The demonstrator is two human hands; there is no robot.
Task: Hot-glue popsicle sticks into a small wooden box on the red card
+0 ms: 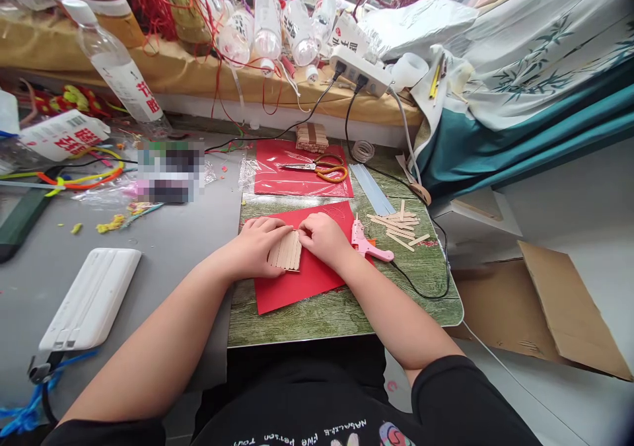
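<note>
A small panel of wooden craft sticks [286, 253], laid side by side, rests on a red sheet [317, 275]. My left hand [255, 246] grips its left side, the thumb at the lower edge and the fingers along the top. At its upper right corner, the curled fingers of my right hand [324, 238] pinch the edge; the fingertips are partly hidden. Just right of that hand, a pink hot glue gun [364, 242] lies with its nozzle pointing away from me. Loose craft sticks [402, 224] are scattered beyond it.
Scissors [324, 167] lie on a plastic-wrapped red pack [270, 178], near bundled sticks [312, 137]. Pale blue strips [371, 188] and a tape roll [363, 150] are at right. A black cord [436, 295] loops by the table edge. A white power bank [94, 294] lies left.
</note>
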